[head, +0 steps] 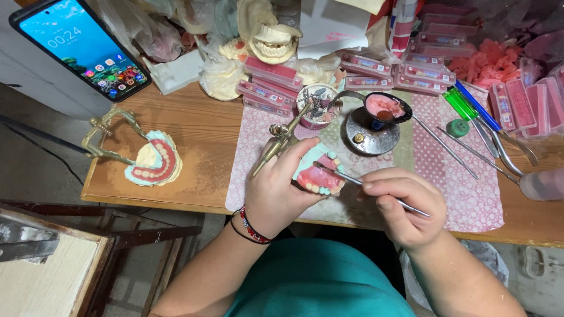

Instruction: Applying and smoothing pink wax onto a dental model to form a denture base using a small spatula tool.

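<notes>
My left hand (pixel 273 191) grips a brass articulator (pixel 281 140) carrying a pale blue plaster model with a pink wax denture (pixel 319 178) and a row of teeth. My right hand (pixel 405 202) pinches a thin metal carving tool (pixel 352 180), whose tip rests on the pink wax of that denture. Both hands hover above a pink patterned mat (pixel 470 194) on the wooden table (pixel 205 129).
A second articulator with a wax denture (pixel 154 163) lies at the left. A smartphone (pixel 82 47) stands at the back left. Behind are a small metal burner base (pixel 370 138), a ladle of pink wax (pixel 385 107), a cup of tools (pixel 314 104), tooth cards (pixel 270 79), plaster casts (pixel 273 38), pliers and green pens (pixel 470 108).
</notes>
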